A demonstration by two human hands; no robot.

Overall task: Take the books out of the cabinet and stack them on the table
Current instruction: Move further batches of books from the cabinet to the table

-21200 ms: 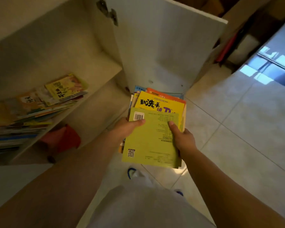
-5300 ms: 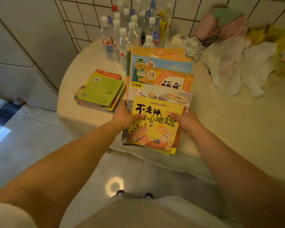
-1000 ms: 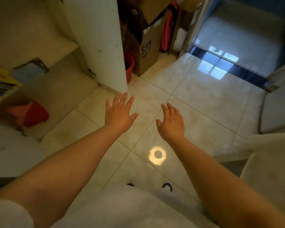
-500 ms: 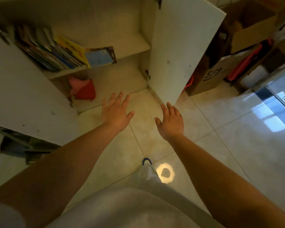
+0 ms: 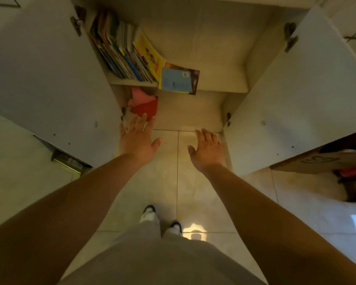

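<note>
2 empty hands, left [image 5: 137,141] and right [image 5: 207,152], grips spread, now face the cabinet [image 5: 214,48] books [image 5: 121,48].

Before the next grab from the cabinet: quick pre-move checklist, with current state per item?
1. Both hands free: ok. The left hand and right hand are open and hold nothing.
2. Cabinet access: ok. The left door and right door both stand open.
3. Books left to take: ok. A leaning row of books stands on the shelf, with a blue book lying flat beside it.
4. Blue book stable: not ok. It overhangs the shelf's front edge.
5. Path to the shelf: ok. Nothing lies between the hands and the books.
6. Room on the table: cannot tell, it is out of view.
</note>
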